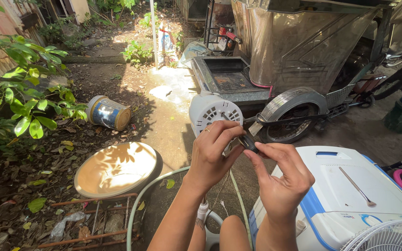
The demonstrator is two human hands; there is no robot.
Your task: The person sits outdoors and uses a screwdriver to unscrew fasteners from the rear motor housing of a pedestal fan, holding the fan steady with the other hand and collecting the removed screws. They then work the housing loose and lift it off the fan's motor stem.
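Pinching a small black part (pixel 248 143) from both sides, the left hand (pixel 212 155) and the right hand (pixel 280 179) meet in mid-air just in front of a white fan motor housing (pixel 209 111). The left hand has its thumb and fingers curled closed around the part's left end, with a ring showing on one finger. The right hand has its thumb and forefinger closed on the part's right end, the other fingers folded loosely below. The part itself is mostly hidden between the fingertips, so its exact shape cannot be told.

The motor housing, round and vented, sits on the ground just beyond the hands. Right of it and nearer the camera stands a white and blue washing machine (pixel 345 195), with a thin metal rod (pixel 357 187) lying on its lid. A white fan grille (pixel 389 237) shows at the machine's lower right corner. Left of the housing, on the dirt, lies a tipped-over can (pixel 109 113), and nearer the camera a round tan basin (pixel 116 168) rests upside down on a rusty wire rack (pixel 94 221). A pale green hose (pixel 154 195) curves between the basin and the person's knees. Behind the housing stands a sidecar (pixel 275 69) with a wheel (pixel 290 122). Leafy plants (pixel 22 93) fill the far left.
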